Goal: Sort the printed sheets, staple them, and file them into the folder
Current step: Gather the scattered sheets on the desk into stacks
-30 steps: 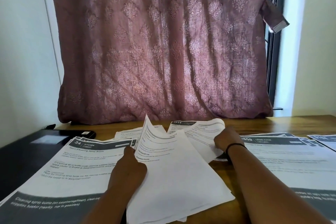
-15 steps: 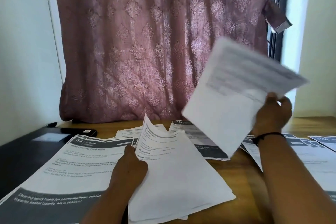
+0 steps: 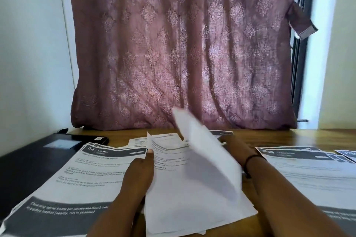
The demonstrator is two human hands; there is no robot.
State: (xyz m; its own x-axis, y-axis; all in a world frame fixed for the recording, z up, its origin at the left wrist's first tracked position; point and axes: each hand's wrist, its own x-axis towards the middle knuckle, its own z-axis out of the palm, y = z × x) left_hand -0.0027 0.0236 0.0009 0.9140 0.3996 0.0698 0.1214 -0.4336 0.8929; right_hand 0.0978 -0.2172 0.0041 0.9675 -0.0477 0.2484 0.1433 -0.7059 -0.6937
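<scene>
The left hand [image 3: 141,171] grips the unsorted stack [image 3: 185,188], tilted above the table [image 3: 279,137]; the right hand [image 3: 234,152] sits behind a blurred lifted sheet [image 3: 204,150], its grip hidden. I'd peel single sheets, reading headers before adding to the piles [image 3: 308,169].

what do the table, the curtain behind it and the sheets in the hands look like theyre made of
Table: looks like wood with a smooth, slightly glossy finish; brown grain lines show, though it could be veneer or laminate.
Curtain: woven fabric, matte mauve, with a repeated damask-like pattern and soft folds; light glows through it.
Sheets: thin white printer paper, matte, bending and curling where lifted.
</scene>
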